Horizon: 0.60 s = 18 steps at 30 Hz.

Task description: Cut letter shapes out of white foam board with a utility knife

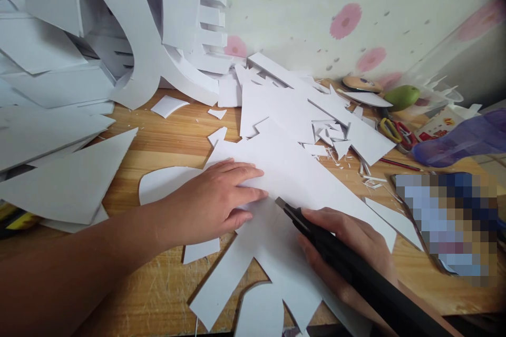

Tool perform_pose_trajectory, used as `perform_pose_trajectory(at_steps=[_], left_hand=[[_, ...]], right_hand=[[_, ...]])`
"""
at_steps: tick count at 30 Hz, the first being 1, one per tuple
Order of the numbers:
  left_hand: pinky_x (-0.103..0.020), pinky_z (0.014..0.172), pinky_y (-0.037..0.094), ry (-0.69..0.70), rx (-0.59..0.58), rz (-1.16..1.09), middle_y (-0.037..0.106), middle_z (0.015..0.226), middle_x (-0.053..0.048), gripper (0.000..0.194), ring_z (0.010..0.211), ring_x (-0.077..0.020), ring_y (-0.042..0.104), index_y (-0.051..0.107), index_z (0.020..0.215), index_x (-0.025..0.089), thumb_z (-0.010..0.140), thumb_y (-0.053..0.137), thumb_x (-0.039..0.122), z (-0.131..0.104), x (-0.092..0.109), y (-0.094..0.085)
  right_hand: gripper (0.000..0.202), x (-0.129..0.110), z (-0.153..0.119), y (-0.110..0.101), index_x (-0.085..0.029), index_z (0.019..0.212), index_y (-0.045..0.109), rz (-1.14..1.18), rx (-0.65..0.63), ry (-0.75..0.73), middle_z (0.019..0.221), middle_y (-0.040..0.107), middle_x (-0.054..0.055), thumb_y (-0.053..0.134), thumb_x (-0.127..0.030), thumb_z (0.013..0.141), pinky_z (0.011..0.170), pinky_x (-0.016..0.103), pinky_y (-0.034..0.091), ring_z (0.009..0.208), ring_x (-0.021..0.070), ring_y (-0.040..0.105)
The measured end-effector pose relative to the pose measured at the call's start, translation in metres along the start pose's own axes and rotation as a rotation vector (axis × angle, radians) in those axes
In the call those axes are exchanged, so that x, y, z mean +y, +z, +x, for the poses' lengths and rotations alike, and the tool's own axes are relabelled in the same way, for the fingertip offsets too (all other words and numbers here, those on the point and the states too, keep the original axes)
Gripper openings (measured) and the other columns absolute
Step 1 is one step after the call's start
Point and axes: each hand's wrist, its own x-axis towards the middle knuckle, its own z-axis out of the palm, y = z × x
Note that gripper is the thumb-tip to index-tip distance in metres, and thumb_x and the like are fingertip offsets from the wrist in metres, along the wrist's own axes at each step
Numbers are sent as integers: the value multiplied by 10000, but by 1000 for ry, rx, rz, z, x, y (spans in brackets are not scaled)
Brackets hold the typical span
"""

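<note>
A large white foam board point(284, 163) with cut-out edges lies on the wooden table before me. My left hand point(231, 195) rests flat on it, fingers spread toward the right. In my right hand point(351, 253) is a black utility knife point(328, 247), gripped along its body. Its short metal blade points up and left, at or just above the board near my left fingertips; whether it touches, I cannot tell. Curved white board pieces point(261, 308) stick out below, at the table's front edge. Another rounded piece point(169, 181) lies under my left forearm.
Stacked white boards point(55, 168) fill the left side, below a standing white board structure point(130, 21). Scraps point(332, 134) lie beyond my right hand. Scissors point(403, 134), a green fruit point(402, 96), a purple bottle point(462, 139) and a blurred-out device point(450, 226) are on the right.
</note>
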Motion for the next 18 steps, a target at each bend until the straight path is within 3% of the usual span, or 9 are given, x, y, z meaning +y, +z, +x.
perform_pose_trajectory(at_steps=[18], left_hand=[[-481, 1104, 375, -25, 18, -24, 522, 1423, -39, 369, 1303, -272, 459, 652, 1235, 303, 869, 646, 256, -3, -3, 4]], right_hand=[[314, -1, -8, -9, -239, 1130, 501, 26, -17, -36, 804, 691, 22, 576, -114, 851, 548, 246, 543, 683, 170, 705]])
